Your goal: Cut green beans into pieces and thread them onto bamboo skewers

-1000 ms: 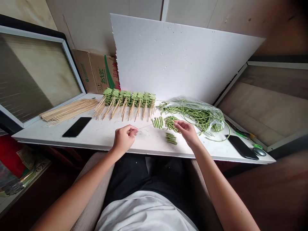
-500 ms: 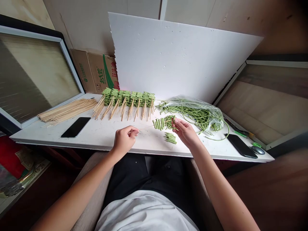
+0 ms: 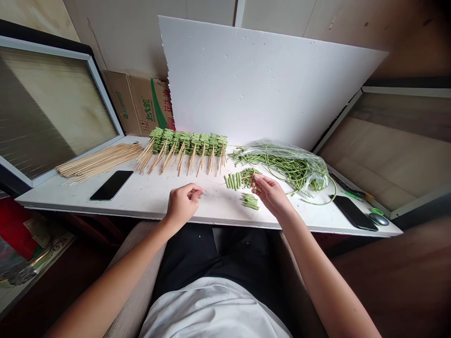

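Sits at long white scuffed tabletop (image 3: 151, 199), w/ both hands above it. Well beyond hands: big white board w/ ragged L edge (image 3: 268, 84), upright before pale wall panels (image 3: 211, 11). Beyond & left of L hand: brown cardboard box w/ green & red print (image 3: 136, 103); farther L, grey-framed glass panel (image 3: 52, 108).

Grips thin pale wooden skewer (image 3: 214, 186) in L hand (image 3: 182, 202), fingers closed tight round it. Points it rightward, twd R hand (image 3: 270, 191). Carries short row of green bean pieces (image 3: 232, 181) on it, btwn hands, nearer R. Pinches single short green bean piece (image 3: 253, 177) btwn thumb & fingertips of R hand, at skewer's far end; can't tell how far pierced.

In way, partly hiding heap of short cut green beans (image 3: 247, 183) just L of R hand: the row & R-hand fingers. Just nearer, L of R hand: small neat green bundle (image 3: 250, 201). Beyond R hand: long thin green beans (image 3: 278, 169) in clear plastic bag (image 3: 315, 180). Beyond L hand: stacked green bean-loaded skewers (image 3: 190, 141), bare ends twd hands. Left of L hand: spread of bare pale wooden sticks (image 3: 102, 159), black flat phone (image 3: 111, 185). Right of R hand: second black phone (image 3: 355, 212), silver-grey rounded object (image 3: 379, 219).
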Motion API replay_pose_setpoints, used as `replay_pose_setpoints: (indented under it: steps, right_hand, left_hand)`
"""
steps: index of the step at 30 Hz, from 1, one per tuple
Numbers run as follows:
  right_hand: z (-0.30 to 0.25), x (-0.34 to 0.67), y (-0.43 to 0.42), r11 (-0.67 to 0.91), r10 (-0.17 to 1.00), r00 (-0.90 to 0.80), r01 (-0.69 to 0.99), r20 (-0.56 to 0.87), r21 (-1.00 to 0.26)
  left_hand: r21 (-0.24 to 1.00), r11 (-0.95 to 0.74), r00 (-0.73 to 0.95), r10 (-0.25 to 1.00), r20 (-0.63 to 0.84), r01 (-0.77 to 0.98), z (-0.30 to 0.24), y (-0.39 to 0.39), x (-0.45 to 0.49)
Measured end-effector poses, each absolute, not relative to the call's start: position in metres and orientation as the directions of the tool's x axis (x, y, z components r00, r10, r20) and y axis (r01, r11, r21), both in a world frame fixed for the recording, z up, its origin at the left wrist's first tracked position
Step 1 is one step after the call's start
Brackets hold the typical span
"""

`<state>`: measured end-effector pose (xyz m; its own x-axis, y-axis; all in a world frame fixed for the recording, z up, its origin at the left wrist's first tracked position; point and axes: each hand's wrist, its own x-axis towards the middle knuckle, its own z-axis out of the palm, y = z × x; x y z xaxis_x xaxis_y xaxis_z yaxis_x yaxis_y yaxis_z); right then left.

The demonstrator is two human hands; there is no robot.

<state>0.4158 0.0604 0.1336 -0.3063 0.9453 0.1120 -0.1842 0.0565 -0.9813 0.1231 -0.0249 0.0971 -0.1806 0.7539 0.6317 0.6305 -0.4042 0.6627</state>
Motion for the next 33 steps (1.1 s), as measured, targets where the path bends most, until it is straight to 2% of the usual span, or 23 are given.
replay_pose_setpoints:
  steps: [9,20,33]
  right_hand:
    - [0.133,0.414,0.060,0.103,0.953,-0.273,-0.117,0.132,-0.988]
    - [0.130,0.412,0.062,0.069,0.964,-0.243,-0.177,0.111,-0.982]
    - [0.123,0.410,0.065,0.148,0.972,-0.159,-0.142,0.170,-0.979]
  left_hand:
    - [0.664,-0.376,-0.193,0.761,0.619,0.647,0.097,-0.024,0.121]
    - [0.654,-0.363,-0.187,0.766,0.615,0.664,0.094,-0.022,0.118]
    - [0.627,-0.346,-0.178,0.764,0.620,0.698,0.094,-0.024,0.118]
